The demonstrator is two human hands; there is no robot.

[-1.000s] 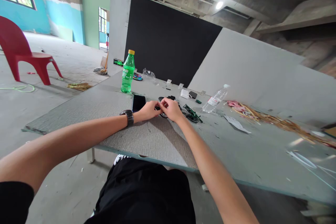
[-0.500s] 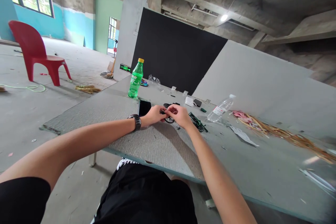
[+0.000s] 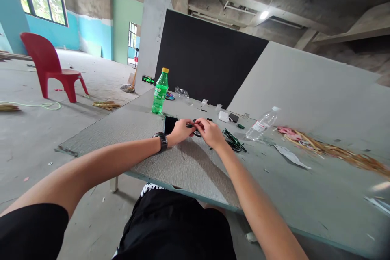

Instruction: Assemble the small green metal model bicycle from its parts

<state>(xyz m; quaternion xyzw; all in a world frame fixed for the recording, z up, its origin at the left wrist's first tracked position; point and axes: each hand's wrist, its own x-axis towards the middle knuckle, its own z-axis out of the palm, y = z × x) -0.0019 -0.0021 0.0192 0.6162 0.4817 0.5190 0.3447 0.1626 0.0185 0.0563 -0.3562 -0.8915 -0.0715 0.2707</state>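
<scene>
A small black spoked wheel (image 3: 198, 133) shows partly between my hands, just above the table. My left hand (image 3: 182, 131), with a dark watch on its wrist, is closed in a pinch on the wheel. Meeting it from the other side, my right hand (image 3: 210, 133) has its thumb and forefinger pressed together at the left fingertips; whatever lies in that pinch is hidden. Right of it lies a dark green, thin-barred frame (image 3: 234, 141), like that of a toy bicycle. A black phone (image 3: 170, 124) rests behind my left wrist.
On the grey table (image 3: 195, 172) stand a green soda bottle (image 3: 160, 94) and a tilted clear bottle (image 3: 262, 124). A white case (image 3: 223, 116), a black box (image 3: 233, 118) and a paper sheet (image 3: 291, 156) lie rightward. A red chair (image 3: 57, 71) stands on the floor at left.
The camera view has shifted slightly, so everything appears a little further right. My fingertips have drawn closer together, and less of the wheel shows beneath them.
</scene>
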